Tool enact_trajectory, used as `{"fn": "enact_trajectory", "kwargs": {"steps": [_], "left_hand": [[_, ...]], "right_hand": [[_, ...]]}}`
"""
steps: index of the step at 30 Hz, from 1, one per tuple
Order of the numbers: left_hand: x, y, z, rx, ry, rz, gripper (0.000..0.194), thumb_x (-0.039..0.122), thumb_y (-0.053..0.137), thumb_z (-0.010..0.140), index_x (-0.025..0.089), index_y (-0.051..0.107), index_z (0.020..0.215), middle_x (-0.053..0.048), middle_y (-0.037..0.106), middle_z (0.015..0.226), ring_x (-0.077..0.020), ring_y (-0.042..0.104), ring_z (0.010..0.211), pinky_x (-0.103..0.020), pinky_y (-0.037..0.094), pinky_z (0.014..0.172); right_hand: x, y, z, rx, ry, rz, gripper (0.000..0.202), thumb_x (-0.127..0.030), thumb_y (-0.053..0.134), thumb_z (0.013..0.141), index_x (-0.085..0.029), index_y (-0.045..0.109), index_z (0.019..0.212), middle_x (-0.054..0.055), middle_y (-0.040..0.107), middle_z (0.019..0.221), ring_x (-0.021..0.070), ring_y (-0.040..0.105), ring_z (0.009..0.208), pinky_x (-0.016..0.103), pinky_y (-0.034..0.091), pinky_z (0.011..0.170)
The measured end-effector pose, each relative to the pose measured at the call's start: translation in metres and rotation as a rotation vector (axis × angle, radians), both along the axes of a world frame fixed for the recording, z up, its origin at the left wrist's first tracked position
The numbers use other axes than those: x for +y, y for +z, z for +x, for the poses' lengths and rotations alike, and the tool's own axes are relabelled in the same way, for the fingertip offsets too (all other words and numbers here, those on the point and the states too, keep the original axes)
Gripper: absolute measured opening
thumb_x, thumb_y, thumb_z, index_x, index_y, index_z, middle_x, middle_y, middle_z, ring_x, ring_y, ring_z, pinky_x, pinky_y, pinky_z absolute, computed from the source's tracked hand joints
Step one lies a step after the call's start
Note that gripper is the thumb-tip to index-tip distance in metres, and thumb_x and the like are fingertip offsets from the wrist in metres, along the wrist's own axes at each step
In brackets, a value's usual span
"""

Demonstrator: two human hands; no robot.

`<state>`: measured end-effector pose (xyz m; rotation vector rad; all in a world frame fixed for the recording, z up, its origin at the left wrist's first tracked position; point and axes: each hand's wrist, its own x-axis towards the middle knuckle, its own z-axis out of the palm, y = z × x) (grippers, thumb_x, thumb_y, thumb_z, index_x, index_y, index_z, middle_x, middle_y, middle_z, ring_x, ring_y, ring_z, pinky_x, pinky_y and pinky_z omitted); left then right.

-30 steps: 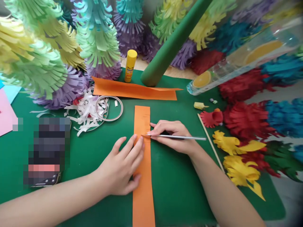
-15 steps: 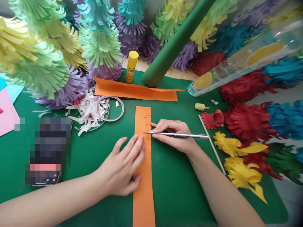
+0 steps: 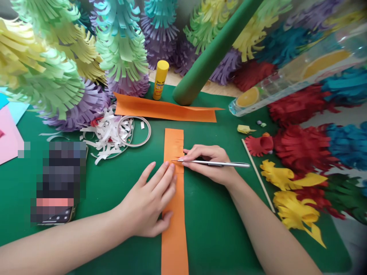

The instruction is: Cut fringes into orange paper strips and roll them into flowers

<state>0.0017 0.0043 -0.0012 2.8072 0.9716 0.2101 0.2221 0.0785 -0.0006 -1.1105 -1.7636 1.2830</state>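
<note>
Where the orange strip lay: the orange strip point(image 3: 173, 229) was flat on the green counter point(image 3: 114, 183), running away from the person, its near end beyond the view's lower edge.
Strip's right edge: short cuts point(image 3: 179, 142) ran inward from it near the far end.
Left hand: the left hand point(image 3: 149, 202) was palm down with its fingers spread; fingertips and thumb touched the strip, and the palm was over its left side.
Right hand: the right hand point(image 3: 210, 162) pinched the silver tool point(image 3: 218, 163) between thumb and fingers beside the strip's right edge.
Silver tool: slim and nearly level across the view, its pointed end was over the strip, just beyond the left fingertips.
Beyond the strip: a folded orange piece point(image 3: 166, 110) lay crosswise; behind it, a yellow glue stick point(image 3: 161, 80) stood upright and a green tube point(image 3: 215, 53) leaned to the right.
Left side: a phone point(image 3: 63, 215), mostly blurred out, lay near the left forearm; beyond it were white scraps point(image 3: 106, 133) and a white ring point(image 3: 149, 131).
Right side: a thin stick point(image 3: 259, 177) lay near a red fringed piece point(image 3: 259, 145) and yellow curled papers point(image 3: 298, 208); a clear bottle point(image 3: 286, 80) slanted above them.
Back: pastel fringed paper columns point(image 3: 120, 46) stood close together.
</note>
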Motion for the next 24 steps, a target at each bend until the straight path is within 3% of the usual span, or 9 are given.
{"fn": "enact_trajectory", "kwargs": {"steps": [6,15,24], "left_hand": [[-0.0003,0.0010,-0.0005,0.005,0.005,0.002,0.061,0.046,0.041,0.087,0.006,0.049,0.133,-0.022,0.035,0.148,-0.0350,0.024,0.141,-0.051,0.003,0.114],[-0.0013,0.0024,0.0022,0.043,0.043,0.062,0.057,0.045,0.039,0.086,0.010,0.053,0.129,-0.019,0.040,0.146,-0.0325,0.031,0.137,-0.043,0.025,0.101],[-0.0020,0.0007,0.0018,0.055,0.043,0.077,0.057,0.045,0.038,0.086,0.010,0.053,0.128,-0.020,0.039,0.147,-0.0325,0.029,0.137,-0.041,0.029,0.092]], "right_hand": [[-0.0002,0.0003,-0.0005,-0.033,-0.006,0.025,0.003,-0.022,0.074,0.075,-0.021,0.073,0.073,0.002,0.074,0.075,0.0158,0.070,0.071,0.036,0.058,0.087],[0.0016,0.0028,0.0002,-0.059,0.027,0.035,0.005,-0.025,0.072,0.077,-0.021,0.072,0.072,0.004,0.075,0.077,0.0180,0.071,0.074,0.036,0.060,0.082],[0.0023,0.0045,0.0011,-0.027,0.041,0.018,0.005,-0.025,0.073,0.077,-0.022,0.073,0.073,0.003,0.075,0.078,0.0167,0.071,0.074,0.037,0.059,0.087]]}}
